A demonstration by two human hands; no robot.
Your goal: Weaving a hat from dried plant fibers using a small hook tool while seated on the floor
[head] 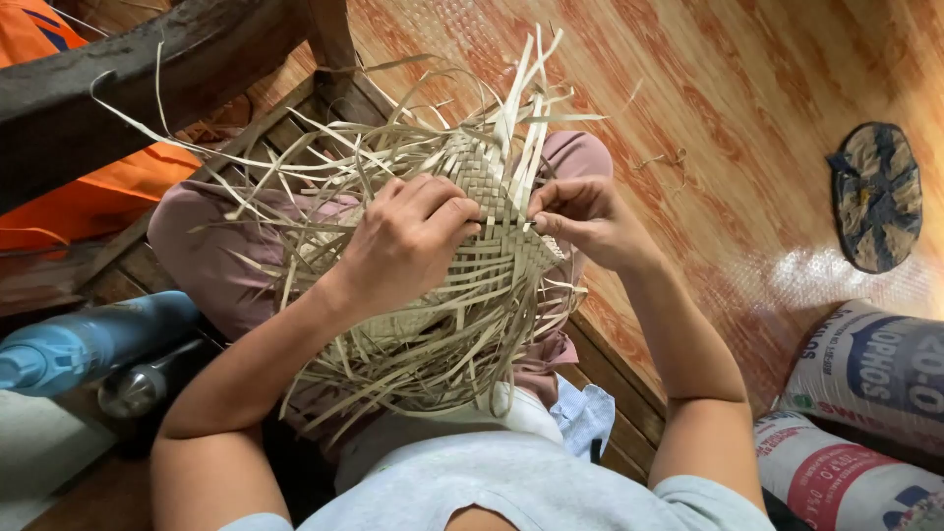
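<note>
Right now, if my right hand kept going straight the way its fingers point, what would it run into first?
The right hand points across your lap, fingertips pinching a pale strip at the half-woven straw mat. Going on, it would probably meet the left hand gripping that weave, though depth is unclear.

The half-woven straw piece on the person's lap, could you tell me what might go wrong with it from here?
1. The woven piece is held only by the left hand and right hand; a slackened grip could perhaps loosen the weave.
2. Many loose strips hang crossed below; they may tangle or kink.
3. The right fingers pinch a thin strip, which might crease or snap.
</note>
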